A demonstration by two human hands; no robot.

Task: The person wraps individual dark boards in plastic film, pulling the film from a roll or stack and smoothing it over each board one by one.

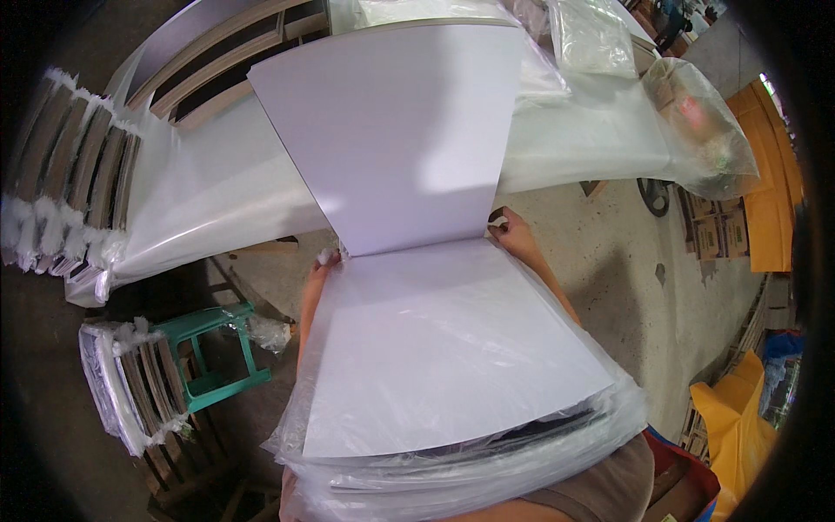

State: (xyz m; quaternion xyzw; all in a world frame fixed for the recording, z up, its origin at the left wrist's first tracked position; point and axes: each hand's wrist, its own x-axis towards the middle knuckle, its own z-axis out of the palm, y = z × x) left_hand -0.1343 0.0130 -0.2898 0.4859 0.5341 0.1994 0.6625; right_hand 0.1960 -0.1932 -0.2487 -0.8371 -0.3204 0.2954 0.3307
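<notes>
A stack of white sheets or boards in clear plastic bags [470, 348] lies across my lap. Farther off, a white panel [400, 130] rises at an angle, its lower edge meeting the top of the stack. My left hand [323, 263] is at the far left corner, its fingers closed on the edge of the plastic bag. At the far right corner my right hand [511, 233] has its fingers curled in a pinch beside the panel's lower edge. What that pinch holds is too small to make out.
Beyond the panel stretches a surface wrapped in plastic film [209, 191]. Wrapped grey boards [78, 165] stand on its left, above a green stool [217, 348] and another wrapped stack [139, 374]. Cartons [718, 230] and yellow sheeting [735, 400] lie right.
</notes>
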